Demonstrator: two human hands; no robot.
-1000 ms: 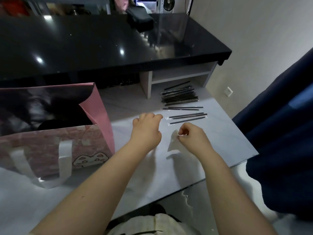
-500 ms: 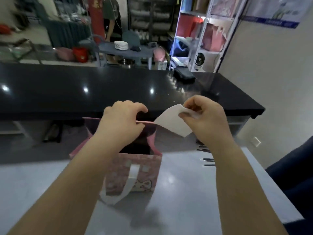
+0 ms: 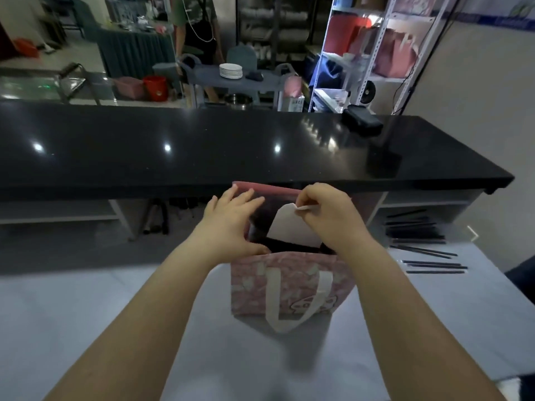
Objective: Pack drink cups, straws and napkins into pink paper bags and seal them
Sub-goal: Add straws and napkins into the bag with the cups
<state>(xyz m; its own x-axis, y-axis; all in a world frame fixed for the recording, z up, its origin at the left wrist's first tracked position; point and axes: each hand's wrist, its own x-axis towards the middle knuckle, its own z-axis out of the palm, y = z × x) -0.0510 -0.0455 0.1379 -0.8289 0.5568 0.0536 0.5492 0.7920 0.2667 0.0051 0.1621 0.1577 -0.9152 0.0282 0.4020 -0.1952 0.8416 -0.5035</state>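
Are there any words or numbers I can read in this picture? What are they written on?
No text here can be read.
pink paper bag: only a cartoon face and pale shapes, no words.
napkin: blank.
white box on the floor beyond the counter: dark print, too blurred to read.
poster on the wall at upper right: too blurred to read.

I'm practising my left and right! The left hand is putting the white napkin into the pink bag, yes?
Not quite: in the head view the right hand pinches the white napkin into the pink bag; the left hand spreads its mouth.
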